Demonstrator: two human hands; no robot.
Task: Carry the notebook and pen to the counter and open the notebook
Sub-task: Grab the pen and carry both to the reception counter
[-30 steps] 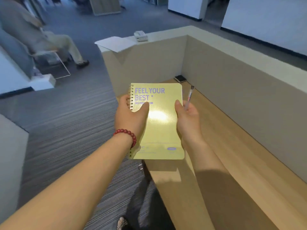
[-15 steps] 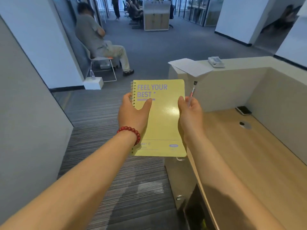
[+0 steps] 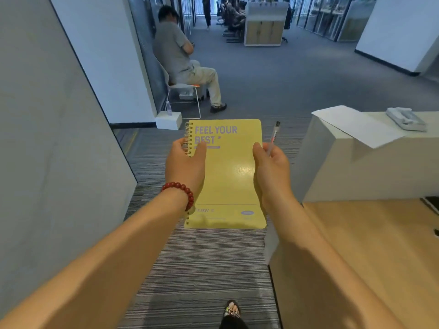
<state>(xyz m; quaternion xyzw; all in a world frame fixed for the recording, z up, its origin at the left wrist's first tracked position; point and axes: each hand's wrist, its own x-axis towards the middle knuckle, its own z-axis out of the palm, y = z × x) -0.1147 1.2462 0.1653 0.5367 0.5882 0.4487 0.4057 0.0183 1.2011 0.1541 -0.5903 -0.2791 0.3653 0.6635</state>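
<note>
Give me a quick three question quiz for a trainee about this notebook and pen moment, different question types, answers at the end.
1. True or false: the notebook is already open.
2. Which hand grips the pen along with the notebook? A) left hand B) right hand C) neither
3. Fill in: the notebook is held above the striped ____, not over the wooden counter.

Key:
1. False; the yellow cover is shut.
2. B; the pen sticks up from the right hand.
3. Carpet; the counter lies to the right.
</note>
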